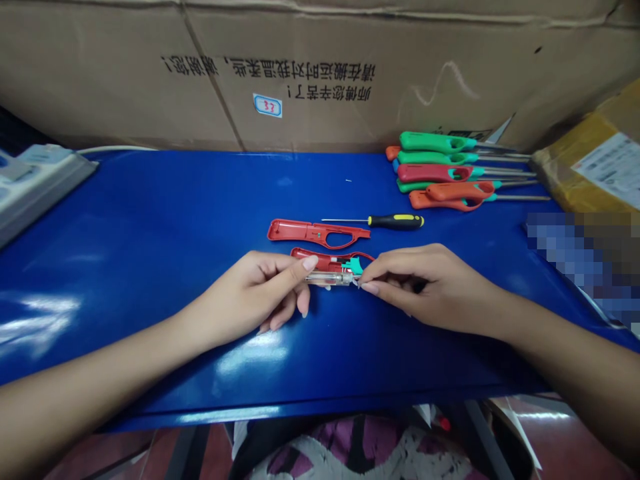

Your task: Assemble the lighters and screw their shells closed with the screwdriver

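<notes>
Our left hand (273, 287) firmly pinches a slim clear plastic tube (327, 279); at the tube's right end, our right hand (433, 283) has thumb and forefinger nearly together, on what we cannot tell. Just beyond the tube lies a red plastic half-shell (327, 262), farther beyond it a looped red plastic half-shell (296, 231), a black-and-yellow screwdriver (396, 221), and, well off rightward, piled red, green and orange plastic lighters (435, 173)

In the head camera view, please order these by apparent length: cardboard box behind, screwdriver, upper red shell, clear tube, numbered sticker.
1. Cardboard box
2. Upper red shell and screwdriver: too alike to rank
3. Clear tube, visible part only
4. Numbered sticker
</notes>
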`<state>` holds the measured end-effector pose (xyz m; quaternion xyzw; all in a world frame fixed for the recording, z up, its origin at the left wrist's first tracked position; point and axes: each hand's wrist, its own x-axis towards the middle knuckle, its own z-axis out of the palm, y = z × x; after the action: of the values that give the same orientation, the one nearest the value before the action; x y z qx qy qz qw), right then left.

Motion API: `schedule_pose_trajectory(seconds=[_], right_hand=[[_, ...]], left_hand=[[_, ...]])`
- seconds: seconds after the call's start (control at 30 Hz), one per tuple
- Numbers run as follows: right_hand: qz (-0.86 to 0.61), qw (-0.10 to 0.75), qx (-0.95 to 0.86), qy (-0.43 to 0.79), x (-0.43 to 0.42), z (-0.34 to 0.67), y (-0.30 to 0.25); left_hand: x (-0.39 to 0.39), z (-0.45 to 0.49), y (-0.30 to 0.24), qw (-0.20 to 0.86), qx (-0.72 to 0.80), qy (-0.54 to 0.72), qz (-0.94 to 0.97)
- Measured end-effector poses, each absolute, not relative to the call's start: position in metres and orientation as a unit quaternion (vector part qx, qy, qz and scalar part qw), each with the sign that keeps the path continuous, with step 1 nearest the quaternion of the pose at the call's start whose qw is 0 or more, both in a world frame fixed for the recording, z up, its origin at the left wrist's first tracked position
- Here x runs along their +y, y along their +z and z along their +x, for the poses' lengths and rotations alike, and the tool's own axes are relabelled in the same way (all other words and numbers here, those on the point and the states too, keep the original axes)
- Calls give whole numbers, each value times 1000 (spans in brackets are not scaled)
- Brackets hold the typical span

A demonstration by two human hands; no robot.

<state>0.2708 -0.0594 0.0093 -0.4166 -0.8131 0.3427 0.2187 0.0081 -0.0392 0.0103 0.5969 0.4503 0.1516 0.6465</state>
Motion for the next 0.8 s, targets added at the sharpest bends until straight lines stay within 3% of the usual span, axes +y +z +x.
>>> schedule_pose_trajectory(seconds=[0.8], right_hand=[[-413, 216, -818, 336, -60, 271, 9]], left_hand=[[-39, 8, 12, 643, 457, 133, 599]])
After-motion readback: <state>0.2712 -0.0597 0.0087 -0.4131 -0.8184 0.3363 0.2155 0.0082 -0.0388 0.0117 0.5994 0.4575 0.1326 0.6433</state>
